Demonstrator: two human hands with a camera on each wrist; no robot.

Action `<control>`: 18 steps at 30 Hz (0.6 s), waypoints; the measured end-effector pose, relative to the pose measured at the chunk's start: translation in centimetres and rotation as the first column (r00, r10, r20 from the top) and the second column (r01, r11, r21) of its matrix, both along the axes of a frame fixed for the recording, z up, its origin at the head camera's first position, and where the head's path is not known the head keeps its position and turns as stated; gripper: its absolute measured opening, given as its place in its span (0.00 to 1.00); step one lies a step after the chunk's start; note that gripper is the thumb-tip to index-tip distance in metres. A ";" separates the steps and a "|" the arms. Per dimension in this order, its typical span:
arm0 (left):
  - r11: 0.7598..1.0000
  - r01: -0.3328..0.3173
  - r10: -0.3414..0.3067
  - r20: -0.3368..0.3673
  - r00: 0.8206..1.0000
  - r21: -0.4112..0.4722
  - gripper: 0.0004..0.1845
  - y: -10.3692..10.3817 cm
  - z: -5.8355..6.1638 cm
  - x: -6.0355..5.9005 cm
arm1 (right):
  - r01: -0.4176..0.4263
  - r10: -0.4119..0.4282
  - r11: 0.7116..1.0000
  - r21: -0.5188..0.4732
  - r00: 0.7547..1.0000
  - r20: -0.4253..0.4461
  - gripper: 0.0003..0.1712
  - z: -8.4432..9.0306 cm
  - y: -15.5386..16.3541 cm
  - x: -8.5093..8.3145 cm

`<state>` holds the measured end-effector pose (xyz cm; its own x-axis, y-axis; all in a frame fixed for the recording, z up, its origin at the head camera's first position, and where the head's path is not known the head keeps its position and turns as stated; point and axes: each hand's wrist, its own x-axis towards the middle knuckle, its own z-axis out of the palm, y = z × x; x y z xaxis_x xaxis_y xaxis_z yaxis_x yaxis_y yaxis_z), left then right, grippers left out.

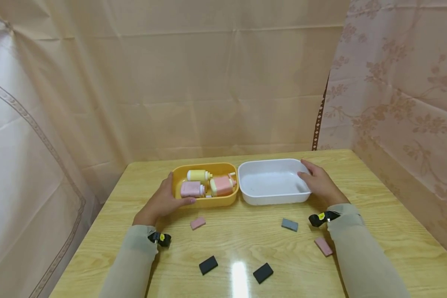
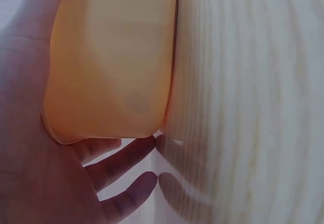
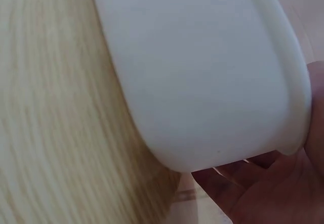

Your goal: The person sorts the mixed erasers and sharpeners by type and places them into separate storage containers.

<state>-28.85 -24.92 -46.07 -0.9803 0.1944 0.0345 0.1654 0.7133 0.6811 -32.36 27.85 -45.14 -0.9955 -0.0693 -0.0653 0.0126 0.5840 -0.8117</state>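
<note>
Both hands are on the tubs sitting side by side on the wooden table (image 1: 376, 231). The left hand (image 1: 163, 201) wraps around the near-left corner of the yellow tub (image 1: 223, 200), which has three small bottles (image 1: 208, 183) inside. The right hand (image 1: 320, 182) grips the right end of the white tub (image 1: 272, 198), thumb over the rim. A few small blocks (image 1: 289, 224) are scattered nearer the person.

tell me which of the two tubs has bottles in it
The yellow tub, held by the left hand, has three small bottles in it. The white tub beside it, at the right hand, is empty.
</note>
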 end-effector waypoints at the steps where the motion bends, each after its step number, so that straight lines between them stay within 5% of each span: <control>1: 1.000 -0.001 0.001 0.002 1.000 -0.005 0.74 0.0 0.1 0.1 | -0.001 0.001 1.000 0.013 1.000 -0.007 0.39 0.0 -0.1 0.1; 10: 0.961 -0.107 0.104 -0.026 0.994 -0.253 0.82 0.2 1.0 0.8 | -0.009 0.013 0.997 0.078 0.999 -0.048 0.36 0.1 -0.1 0.2; 18: 0.920 -0.143 0.118 -0.090 0.989 -0.364 0.86 0.7 2.2 0.9 | -0.014 0.020 0.995 0.097 0.998 -0.061 0.35 -0.3 0.0 0.2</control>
